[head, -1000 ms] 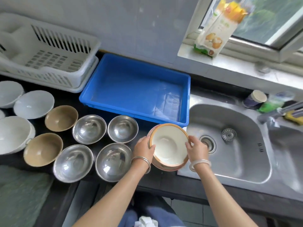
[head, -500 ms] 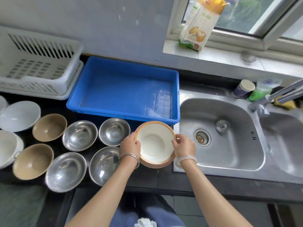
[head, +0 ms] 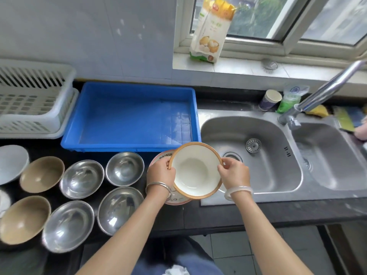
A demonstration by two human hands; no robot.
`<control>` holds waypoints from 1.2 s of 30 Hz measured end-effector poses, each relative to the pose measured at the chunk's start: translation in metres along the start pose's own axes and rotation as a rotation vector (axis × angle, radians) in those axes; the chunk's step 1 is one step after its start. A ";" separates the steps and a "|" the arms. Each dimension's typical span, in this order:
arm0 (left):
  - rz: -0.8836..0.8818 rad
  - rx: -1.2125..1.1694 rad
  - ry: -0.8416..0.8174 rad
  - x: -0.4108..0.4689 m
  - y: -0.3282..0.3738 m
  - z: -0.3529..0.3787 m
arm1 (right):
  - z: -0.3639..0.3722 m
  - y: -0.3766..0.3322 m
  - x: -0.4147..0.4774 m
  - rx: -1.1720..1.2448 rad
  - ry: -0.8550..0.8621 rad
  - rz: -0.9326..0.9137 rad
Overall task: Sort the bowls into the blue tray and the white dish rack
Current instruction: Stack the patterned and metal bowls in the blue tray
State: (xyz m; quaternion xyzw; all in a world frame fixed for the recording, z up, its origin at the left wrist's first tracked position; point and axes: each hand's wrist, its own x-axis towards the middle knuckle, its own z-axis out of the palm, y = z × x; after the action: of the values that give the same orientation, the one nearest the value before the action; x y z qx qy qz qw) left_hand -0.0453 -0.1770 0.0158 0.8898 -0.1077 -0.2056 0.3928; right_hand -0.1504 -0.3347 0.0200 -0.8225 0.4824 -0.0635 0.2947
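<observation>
I hold a white bowl with an orange rim (head: 195, 171) by both sides, my left hand (head: 161, 172) on its left edge and my right hand (head: 234, 172) on its right. It is lifted and tilted above a pink-rimmed bowl (head: 158, 158) that stays on the counter. The blue tray (head: 129, 118) lies empty just behind. The white dish rack (head: 29, 100) stands at the far left. Several steel bowls (head: 81, 178) and two tan bowls (head: 41, 173) sit in rows to the left.
A steel double sink (head: 258, 155) with a tap (head: 325, 90) lies to the right. A paper cup (head: 270, 100) and a green bottle (head: 290, 100) stand behind it. White bowls (head: 12, 163) sit at the left edge. A food bag (head: 212, 30) leans on the windowsill.
The orange-rimmed bowl has come up and to the right off the pink-rimmed bowl beneath it, which now shows. My view has shifted to the right.
</observation>
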 end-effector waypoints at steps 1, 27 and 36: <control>0.015 -0.014 -0.011 -0.001 0.006 0.002 | -0.008 0.004 0.000 -0.004 0.009 0.009; 0.046 0.068 -0.371 -0.021 0.020 0.098 | -0.032 0.110 -0.016 0.050 -0.028 0.360; 0.035 -0.015 -0.381 -0.022 0.016 0.096 | -0.028 0.118 -0.021 0.173 -0.094 0.325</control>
State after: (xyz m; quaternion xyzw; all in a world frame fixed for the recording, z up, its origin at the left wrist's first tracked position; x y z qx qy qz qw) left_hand -0.1084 -0.2430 -0.0239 0.8297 -0.1942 -0.3643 0.3757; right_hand -0.2616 -0.3715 -0.0176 -0.7073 0.5875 -0.0179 0.3928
